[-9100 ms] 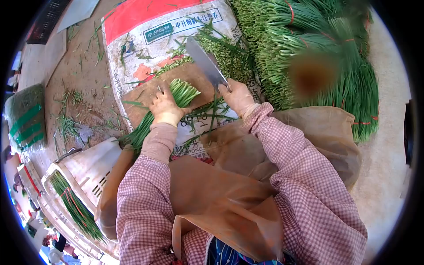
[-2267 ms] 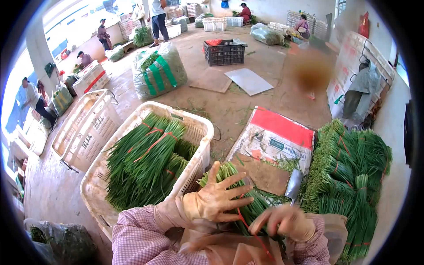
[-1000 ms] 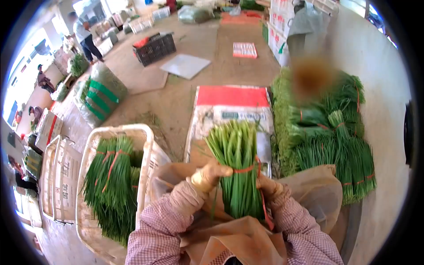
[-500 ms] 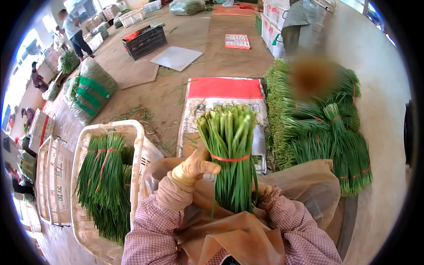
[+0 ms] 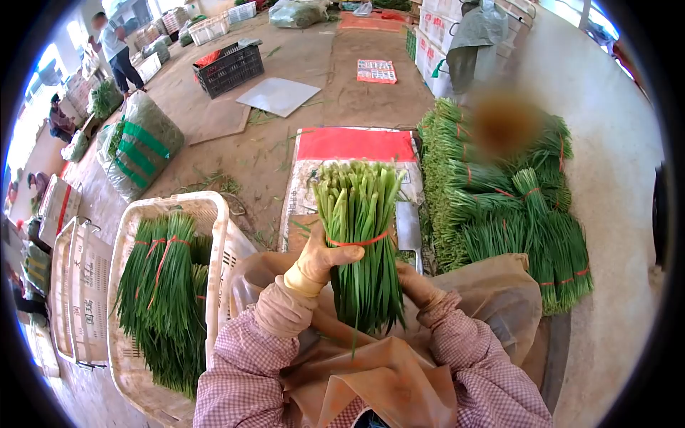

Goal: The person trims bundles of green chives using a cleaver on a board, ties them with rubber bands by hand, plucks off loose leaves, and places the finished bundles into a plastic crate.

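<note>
A bundle of green stalks (image 5: 360, 214) stands upright before me, cut ends up, with a red band (image 5: 359, 241) around it. My left hand (image 5: 322, 260) is wrapped round its left side, thumb across the front by the band. At the bundle's right side is my right hand (image 5: 417, 285), its fingers partly hidden behind the leaves. Beyond the bundle lies a sack (image 5: 357, 145) with a red end, bearing a brown board (image 5: 298, 232). The cleaver (image 5: 409, 227) rests on the sack, right of the bundle.
A white crate (image 5: 222, 242) holding banded bundles (image 5: 160, 285) stands at left. Many bundles (image 5: 499, 235) are piled at right. Farther off are a black crate (image 5: 228, 70), a flat pale sheet (image 5: 278, 96), a stuffed bag (image 5: 139, 146) and a standing person (image 5: 118, 53).
The loose red strand is now a closed band around the bundle. My left hand has come back against the bundle, and my right hand has shifted lower on its right side.
</note>
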`<state>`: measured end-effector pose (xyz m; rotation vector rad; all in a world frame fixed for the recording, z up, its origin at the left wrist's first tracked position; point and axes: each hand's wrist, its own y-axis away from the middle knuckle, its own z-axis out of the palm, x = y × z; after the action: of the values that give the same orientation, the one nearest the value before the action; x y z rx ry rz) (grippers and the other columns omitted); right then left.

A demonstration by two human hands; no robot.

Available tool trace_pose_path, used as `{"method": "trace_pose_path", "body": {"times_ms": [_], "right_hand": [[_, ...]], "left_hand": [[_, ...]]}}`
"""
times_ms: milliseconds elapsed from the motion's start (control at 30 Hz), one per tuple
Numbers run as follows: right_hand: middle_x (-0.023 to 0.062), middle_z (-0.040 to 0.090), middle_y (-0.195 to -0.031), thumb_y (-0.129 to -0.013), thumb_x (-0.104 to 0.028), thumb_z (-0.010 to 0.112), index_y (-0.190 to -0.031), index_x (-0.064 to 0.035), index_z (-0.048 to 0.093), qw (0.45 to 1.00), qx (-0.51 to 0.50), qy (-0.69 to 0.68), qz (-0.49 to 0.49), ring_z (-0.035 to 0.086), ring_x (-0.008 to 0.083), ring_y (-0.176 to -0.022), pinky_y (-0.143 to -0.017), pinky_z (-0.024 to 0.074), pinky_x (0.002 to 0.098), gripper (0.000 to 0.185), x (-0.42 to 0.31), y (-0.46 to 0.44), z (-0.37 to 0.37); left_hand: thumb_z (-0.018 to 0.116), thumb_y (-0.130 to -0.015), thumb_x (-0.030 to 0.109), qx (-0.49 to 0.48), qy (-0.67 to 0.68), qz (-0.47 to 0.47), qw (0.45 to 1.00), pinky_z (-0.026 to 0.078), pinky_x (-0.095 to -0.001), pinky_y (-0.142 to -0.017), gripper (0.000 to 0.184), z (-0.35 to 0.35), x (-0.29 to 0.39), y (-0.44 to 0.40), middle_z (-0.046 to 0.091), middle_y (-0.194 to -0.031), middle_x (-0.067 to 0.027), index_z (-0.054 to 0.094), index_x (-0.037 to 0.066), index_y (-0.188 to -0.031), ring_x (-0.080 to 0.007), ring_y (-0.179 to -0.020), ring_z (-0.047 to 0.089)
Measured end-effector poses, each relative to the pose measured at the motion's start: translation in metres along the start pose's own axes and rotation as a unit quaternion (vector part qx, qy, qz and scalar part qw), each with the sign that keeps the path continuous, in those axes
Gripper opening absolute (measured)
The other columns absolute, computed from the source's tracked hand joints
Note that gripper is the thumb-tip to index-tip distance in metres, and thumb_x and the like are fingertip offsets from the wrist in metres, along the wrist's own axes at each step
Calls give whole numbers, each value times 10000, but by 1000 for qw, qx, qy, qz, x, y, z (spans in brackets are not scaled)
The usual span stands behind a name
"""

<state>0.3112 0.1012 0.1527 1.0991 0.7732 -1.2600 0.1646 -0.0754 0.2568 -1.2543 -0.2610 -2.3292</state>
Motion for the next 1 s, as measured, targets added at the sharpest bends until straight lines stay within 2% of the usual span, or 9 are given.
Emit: {"method": "trace_pose_path", "body": {"times_ms": [133,300,400,467,600,800,867,900,1000], "right_hand": [[55,629,-1086,-931,-95,604,-1210,20,553,972,221,66,-52,583,123,-990,-893,470,252,306,-17,7,-7],[30,605,-685,-911,-75,608,-1002,-4,638,959,230,150,-69,581,117,-647,-642,485,257,119,-64,32,3],[14,543,-632,-940,-123,585,-1006,-28,611,910,294,-47,-290,523,107,-590,-582,453,262,119,-104,48,-27],[16,544,-664,-962,-108,559,-1057,-15,609,803,434,110,-394,512,113,-597,-612,466,266,142,-148,60,-29],[18,601,-741,-926,-106,631,-1056,-18,639,887,225,234,-328,570,107,-664,-622,478,250,157,-171,55,40],[77,613,-719,-888,-174,681,-1005,-27,637,828,191,439,-292,580,142,-609,-574,482,266,193,-156,10,75],[124,615,-726,-877,-204,682,-931,-41,621,623,226,623,-415,587,227,-594,-555,480,303,182,-149,-5,68],[142,627,-742,-885,-227,663,-885,-44,600,601,222,634,-434,577,306,-606,-545,471,330,194,-147,-10,63],[125,624,-730,-894,-209,654,-901,-43,607,736,291,512,-335,584,299,-610,-559,473,327,174,-159,-12,52]], "left_hand": [[828,-677,131,117,-73,53,989,469,-324,-926,671,0,-7,-3,646,-1137,-91,528,-12,-1260,-184,-1017,606],[868,-663,191,159,-193,114,962,456,-327,-957,757,-2,-17,-11,640,-1180,-98,494,-8,-1289,-182,-1069,599],[872,-665,183,166,-222,120,953,454,-331,-969,799,-1,-19,-13,635,-1191,-101,456,2,-1323,-187,-1087,598],[872,-671,192,173,-247,136,944,461,-331,-964,814,2,-21,-12,633,-1196,-95,435,7,-1333,-192,-1091,599],[859,-665,231,181,-315,103,926,488,-321,-925,793,8,-24,-15,638,-1187,-113,443,7,-1302,-203,-1067,622],[861,-636,271,183,-372,146,898,507,-346,-886,772,16,-25,-15,653,-1135,-134,474,19,-1255,-242,-1028,644],[869,-611,295,214,-462,115,853,510,-363,-875,777,15,-25,-12,653,-1116,-156,490,25,-1233,-278,-1006,648],[869,-611,295,217,-460,113,854,510,-363,-875,777,13,-26,-12,653,-1116,-156,490,25,-1233,-278,-1006,648],[859,-639,228,196,-445,102,868,497,-335,-903,820,7,-30,-15,646,-1141,-141,428,18,-1304,-226,-1033,634]]}}
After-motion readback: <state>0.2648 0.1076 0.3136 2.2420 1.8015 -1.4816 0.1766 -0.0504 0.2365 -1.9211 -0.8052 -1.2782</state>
